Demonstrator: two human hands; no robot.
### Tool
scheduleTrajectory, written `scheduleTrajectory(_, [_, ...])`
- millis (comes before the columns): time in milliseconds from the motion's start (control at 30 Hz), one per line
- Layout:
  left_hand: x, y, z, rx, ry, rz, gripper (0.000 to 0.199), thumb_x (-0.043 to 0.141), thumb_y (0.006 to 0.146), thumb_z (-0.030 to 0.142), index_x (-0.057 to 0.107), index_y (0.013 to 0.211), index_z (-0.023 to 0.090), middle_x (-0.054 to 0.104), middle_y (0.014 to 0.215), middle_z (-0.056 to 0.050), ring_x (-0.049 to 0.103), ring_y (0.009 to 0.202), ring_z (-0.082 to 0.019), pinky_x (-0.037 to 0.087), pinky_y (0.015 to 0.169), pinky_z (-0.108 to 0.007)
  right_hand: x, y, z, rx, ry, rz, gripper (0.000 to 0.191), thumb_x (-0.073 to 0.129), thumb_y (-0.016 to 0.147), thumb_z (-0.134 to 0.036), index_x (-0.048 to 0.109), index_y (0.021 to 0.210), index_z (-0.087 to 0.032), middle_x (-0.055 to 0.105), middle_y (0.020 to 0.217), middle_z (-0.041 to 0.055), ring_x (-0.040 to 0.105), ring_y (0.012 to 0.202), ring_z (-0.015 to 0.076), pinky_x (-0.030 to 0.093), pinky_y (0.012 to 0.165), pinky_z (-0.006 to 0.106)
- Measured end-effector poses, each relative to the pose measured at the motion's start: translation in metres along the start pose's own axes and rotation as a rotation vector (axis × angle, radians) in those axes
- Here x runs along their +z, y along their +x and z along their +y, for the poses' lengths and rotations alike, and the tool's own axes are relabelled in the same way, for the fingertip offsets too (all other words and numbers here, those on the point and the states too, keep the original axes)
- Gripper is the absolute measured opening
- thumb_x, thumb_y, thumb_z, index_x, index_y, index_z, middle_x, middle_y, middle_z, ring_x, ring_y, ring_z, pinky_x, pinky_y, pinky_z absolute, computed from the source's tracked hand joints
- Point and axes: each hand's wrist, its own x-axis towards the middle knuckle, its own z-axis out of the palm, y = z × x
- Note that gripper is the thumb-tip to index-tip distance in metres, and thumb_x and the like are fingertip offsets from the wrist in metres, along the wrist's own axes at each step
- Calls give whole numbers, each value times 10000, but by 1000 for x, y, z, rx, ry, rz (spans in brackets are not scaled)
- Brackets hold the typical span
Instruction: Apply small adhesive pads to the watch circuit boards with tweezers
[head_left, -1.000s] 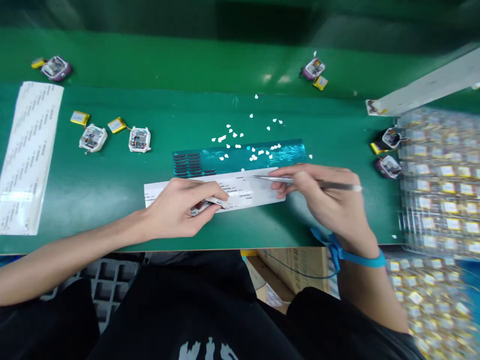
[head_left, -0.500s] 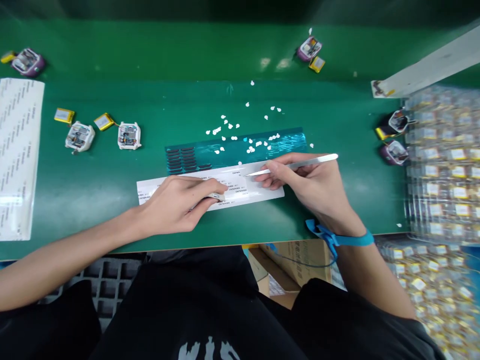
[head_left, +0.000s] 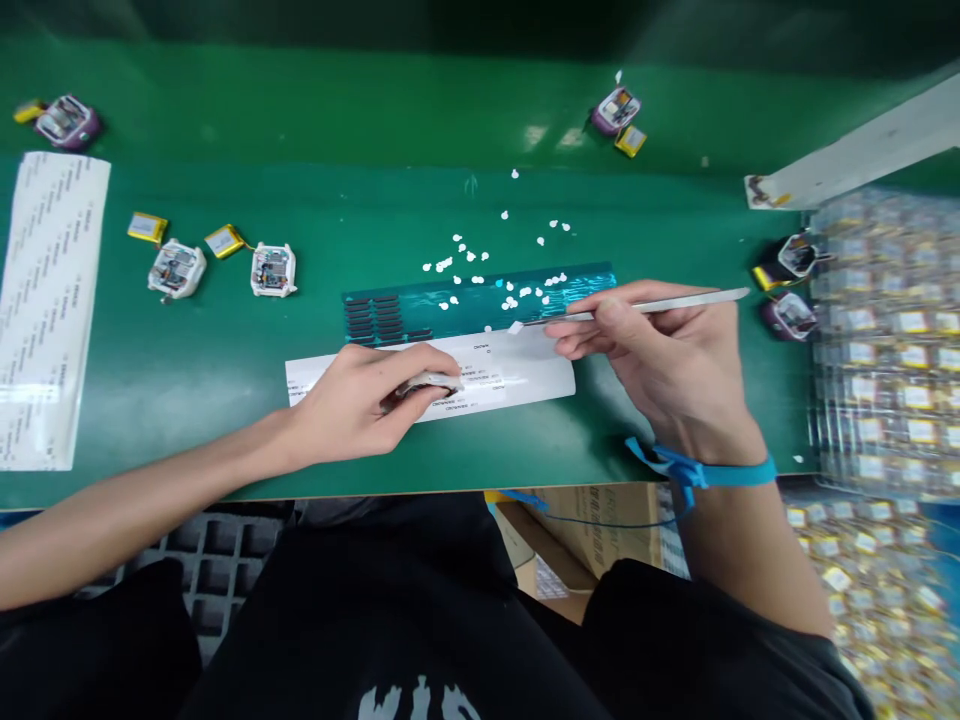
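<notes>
My left hand point(head_left: 367, 405) is closed around a small whitish-edged part point(head_left: 433, 380), mostly hidden by the fingers, held over a white printed adhesive sheet point(head_left: 536, 372). In my right hand point(head_left: 667, 350) are slim metal tweezers point(head_left: 705, 300), pointing left. A small white square piece point(head_left: 515, 327) sits at their tips, above the sheet's far edge. Behind the sheet lies a teal film strip point(head_left: 457, 318) with rows of dark bars at its left. Small white round tabbed stickers point(head_left: 525, 292) are scattered on and beyond the strip.
Two white watch-like housings point(head_left: 273, 270) with yellow batteries point(head_left: 224, 241) lie at left, near another printed sheet point(head_left: 56, 300). Purple housings point(head_left: 616, 110) lie farther back and right. Stacked clear trays point(head_left: 885, 340) stand at right. A blue wrist strap point(head_left: 739, 473) circles my right wrist.
My right hand has drawn back to the right and up, and the tweezers now carry a small white square off the sheet. The left hand's part has tilted, showing more of it.
</notes>
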Motion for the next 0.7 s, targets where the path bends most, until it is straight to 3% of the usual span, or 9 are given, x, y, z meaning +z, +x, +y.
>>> scheduleTrajectory(100, [-5, 2, 8, -48, -19, 162, 116, 645, 900, 111, 687, 993, 167, 780, 916, -10, 600, 527, -59, 446, 500, -179, 18, 1, -13, -179, -12, 11, 140, 720, 897, -335, 767, 800, -246, 773, 747, 19, 712, 593, 164, 604, 546, 284])
scheduleTrajectory(167, [-8, 4, 12, -128, -136, 208, 111, 647, 899, 122, 686, 997, 160, 770, 898, -17, 603, 504, -60, 458, 471, -182, 33, 2, -20, -238, -11, -8, 167, 685, 927, -335, 749, 800, -246, 771, 749, 19, 709, 586, 165, 595, 525, 286])
scheduleTrajectory(267, [-9, 6, 15, -257, -444, 172, 203, 637, 884, 92, 652, 1082, 136, 734, 811, -11, 645, 508, -83, 518, 460, -177, 55, 2, -24, -265, -10, -79, 183, 654, 953, -337, 731, 820, -237, 770, 750, 11, 718, 593, 156, 600, 516, 267])
scheduleTrajectory(367, [-8, 6, 16, -305, -641, 124, 308, 642, 855, 46, 629, 1150, 133, 725, 802, -1, 729, 614, -129, 619, 563, -207, 69, 0, -18, -281, -14, -148, 187, 637, 965, -306, 723, 817, -229, 763, 720, -11, 723, 580, 143, 590, 481, 232])
scheduleTrajectory(500, [-6, 3, 17, -366, -734, 119, 359, 652, 849, 41, 635, 1188, 159, 766, 926, -18, 770, 696, -158, 679, 688, -275, 75, -3, -8, -350, -28, -131, 190, 633, 960, -262, 726, 802, -212, 744, 676, -24, 690, 509, 126, 574, 453, 227])
scheduleTrajectory(700, [-5, 2, 18, -396, -776, 121, 356, 661, 861, 59, 644, 1201, 162, 778, 925, -12, 778, 713, -168, 686, 664, -277, 73, -3, -5, -391, -50, -128, 194, 628, 958, -222, 719, 787, -219, 752, 706, -16, 691, 509, 127, 573, 465, 236])
